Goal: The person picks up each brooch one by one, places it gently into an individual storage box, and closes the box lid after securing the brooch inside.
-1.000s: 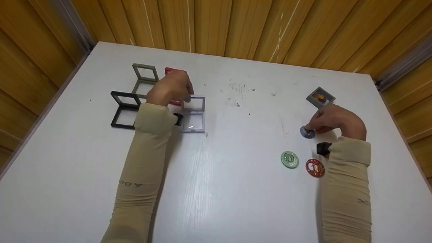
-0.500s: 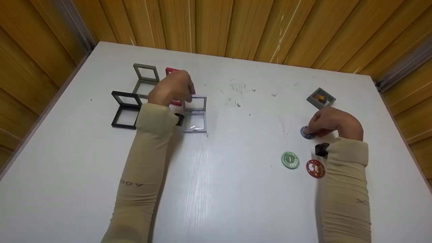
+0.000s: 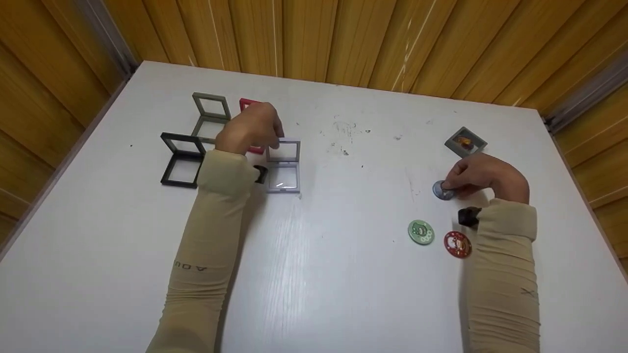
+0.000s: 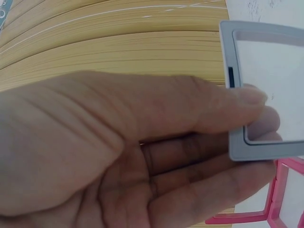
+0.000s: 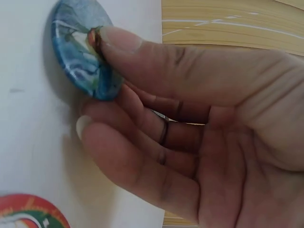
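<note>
With thumb and fingers, my left hand [image 3: 250,128] pinches the upright lid of a pale grey hinged display frame [image 3: 283,190]; the clear film and one corner of this lid [image 4: 228,50] fill the right of the left wrist view. On the right side of the table, my right hand [image 3: 491,176] holds a round blue badge [image 3: 442,191] between thumb and fingers. The badge [image 5: 71,61] is tilted, its picture facing the camera in the right wrist view. Closer to me lie a green round badge [image 3: 421,232] and a red round badge [image 3: 457,244].
Left of the grey frame stand a black open frame [image 3: 169,172], an olive open frame [image 3: 196,128] and a red one [image 3: 248,102], partly behind my left hand. A dark grey shut frame [image 3: 476,133] with an orange figure lies beyond my right hand. Wooden slats [image 3: 304,39] back the table.
My right thumb has moved onto the blue badge, which now tilts up and sits slightly farther left. The left hand stays on the grey frame's lid.
</note>
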Available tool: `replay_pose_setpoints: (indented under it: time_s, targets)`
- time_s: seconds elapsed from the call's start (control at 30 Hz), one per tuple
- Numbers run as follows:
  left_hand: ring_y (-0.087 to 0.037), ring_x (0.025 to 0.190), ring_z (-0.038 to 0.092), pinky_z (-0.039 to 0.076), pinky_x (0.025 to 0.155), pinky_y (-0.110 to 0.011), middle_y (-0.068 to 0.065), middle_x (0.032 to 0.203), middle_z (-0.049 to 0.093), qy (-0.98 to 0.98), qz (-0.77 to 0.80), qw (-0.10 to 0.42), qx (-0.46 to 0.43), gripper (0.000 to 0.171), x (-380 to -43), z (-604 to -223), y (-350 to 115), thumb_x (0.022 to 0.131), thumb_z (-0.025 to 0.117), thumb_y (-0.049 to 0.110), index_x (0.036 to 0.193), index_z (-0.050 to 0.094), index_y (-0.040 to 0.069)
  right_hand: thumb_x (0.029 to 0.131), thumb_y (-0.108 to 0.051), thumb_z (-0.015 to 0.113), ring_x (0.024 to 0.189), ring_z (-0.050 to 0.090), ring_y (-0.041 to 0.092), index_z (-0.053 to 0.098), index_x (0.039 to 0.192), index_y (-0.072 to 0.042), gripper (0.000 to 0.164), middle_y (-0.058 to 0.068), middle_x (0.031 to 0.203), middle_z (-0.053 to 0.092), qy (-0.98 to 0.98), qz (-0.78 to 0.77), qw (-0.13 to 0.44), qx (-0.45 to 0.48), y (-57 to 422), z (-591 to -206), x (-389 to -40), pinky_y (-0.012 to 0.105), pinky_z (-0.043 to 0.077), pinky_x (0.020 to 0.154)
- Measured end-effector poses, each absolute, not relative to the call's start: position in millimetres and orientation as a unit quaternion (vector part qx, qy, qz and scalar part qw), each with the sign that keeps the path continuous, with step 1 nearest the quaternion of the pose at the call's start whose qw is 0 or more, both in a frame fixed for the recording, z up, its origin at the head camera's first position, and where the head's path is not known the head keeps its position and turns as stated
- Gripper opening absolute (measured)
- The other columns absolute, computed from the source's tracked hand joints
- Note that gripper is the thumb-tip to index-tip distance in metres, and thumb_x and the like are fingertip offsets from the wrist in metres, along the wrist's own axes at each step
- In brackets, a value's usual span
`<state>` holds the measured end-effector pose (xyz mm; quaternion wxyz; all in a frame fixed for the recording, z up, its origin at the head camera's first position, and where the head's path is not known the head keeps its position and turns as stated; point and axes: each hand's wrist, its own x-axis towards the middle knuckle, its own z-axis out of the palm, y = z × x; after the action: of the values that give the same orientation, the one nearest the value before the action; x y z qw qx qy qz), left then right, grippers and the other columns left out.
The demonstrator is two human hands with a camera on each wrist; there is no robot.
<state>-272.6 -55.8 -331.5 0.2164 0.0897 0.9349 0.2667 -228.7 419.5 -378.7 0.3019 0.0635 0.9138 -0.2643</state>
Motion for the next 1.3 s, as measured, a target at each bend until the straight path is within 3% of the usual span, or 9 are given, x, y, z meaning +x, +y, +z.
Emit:
replay_pose_setpoints:
  time_s: [0.33, 0.6, 0.7, 0.9, 1.07, 1.17, 1.3]
  targets:
    - [-0.035, 0.119, 0.061, 0.048, 0.109, -0.053, -0.016, 0.129, 0.071, 0.936, 0.265, 0.207, 0.099, 0.033, -274.1, -334.4, -53.4, 0.098, 0.076, 0.004, 0.130, 0.076, 0.004, 0.104, -0.019, 0.072, 0.087, 0.073, 0.021, 0.070, 0.120, 0.007, 0.030, 0.009, 0.098, 0.075, 0.904, -0.320, 0.275, 0.066, 422.4, -381.2, -231.8, 0.035, 0.059, 0.083]
    - [-0.035, 0.122, 0.061, 0.046, 0.112, -0.053, -0.017, 0.132, 0.070, 0.936, 0.268, 0.202, 0.107, 0.034, -276.3, -336.9, -49.2, 0.098, 0.074, 0.001, 0.132, 0.075, 0.004, 0.104, -0.023, 0.072, 0.088, 0.074, 0.019, 0.067, 0.125, 0.006, 0.036, 0.010, 0.103, 0.074, 0.903, -0.336, 0.254, 0.085, 419.1, -380.2, -233.7, 0.050, 0.048, 0.100]
    - [-0.034, 0.120, 0.061, 0.046, 0.112, -0.053, -0.017, 0.131, 0.070, 0.935, 0.272, 0.199, 0.108, 0.034, -276.4, -337.7, -47.9, 0.098, 0.073, 0.000, 0.132, 0.075, 0.004, 0.104, -0.024, 0.073, 0.089, 0.074, 0.018, 0.066, 0.126, 0.006, 0.037, 0.010, 0.105, 0.074, 0.905, -0.337, 0.246, 0.082, 418.0, -378.7, -234.2, 0.048, 0.049, 0.100]
    - [-0.033, 0.116, 0.062, 0.049, 0.109, -0.050, -0.017, 0.131, 0.070, 0.935, 0.275, 0.191, 0.115, 0.033, -276.1, -338.9, -46.3, 0.098, 0.072, -0.001, 0.131, 0.075, 0.004, 0.104, -0.023, 0.072, 0.089, 0.073, 0.018, 0.066, 0.126, 0.006, 0.036, 0.011, 0.109, 0.073, 0.905, -0.345, 0.239, 0.076, 415.7, -377.1, -235.4, 0.034, 0.057, 0.087]
    - [-0.032, 0.113, 0.062, 0.052, 0.106, -0.047, -0.016, 0.130, 0.070, 0.934, 0.281, 0.182, 0.124, 0.031, -275.8, -340.2, -44.1, 0.099, 0.071, -0.002, 0.129, 0.076, 0.003, 0.104, -0.023, 0.072, 0.089, 0.073, 0.017, 0.067, 0.125, 0.005, 0.035, 0.011, 0.109, 0.072, 0.905, -0.347, 0.232, 0.081, 413.5, -377.9, -236.5, 0.032, 0.056, 0.084]
    - [-0.031, 0.108, 0.062, 0.057, 0.096, -0.046, -0.015, 0.127, 0.071, 0.932, 0.290, 0.176, 0.127, 0.028, -274.7, -342.3, -42.5, 0.098, 0.070, -0.002, 0.125, 0.078, 0.003, 0.104, -0.024, 0.073, 0.089, 0.073, 0.015, 0.067, 0.126, 0.006, 0.038, 0.010, 0.110, 0.072, 0.906, -0.348, 0.229, 0.076, 413.2, -377.9, -236.7, 0.030, 0.055, 0.084]
    - [-0.030, 0.106, 0.063, 0.059, 0.089, -0.044, -0.014, 0.125, 0.071, 0.932, 0.293, 0.169, 0.133, 0.027, -273.8, -344.4, -40.8, 0.098, 0.069, -0.003, 0.123, 0.079, 0.003, 0.103, -0.027, 0.074, 0.090, 0.073, 0.014, 0.067, 0.127, 0.005, 0.040, 0.008, 0.110, 0.072, 0.907, -0.349, 0.224, 0.069, 411.3, -377.6, -236.5, 0.035, 0.052, 0.091]
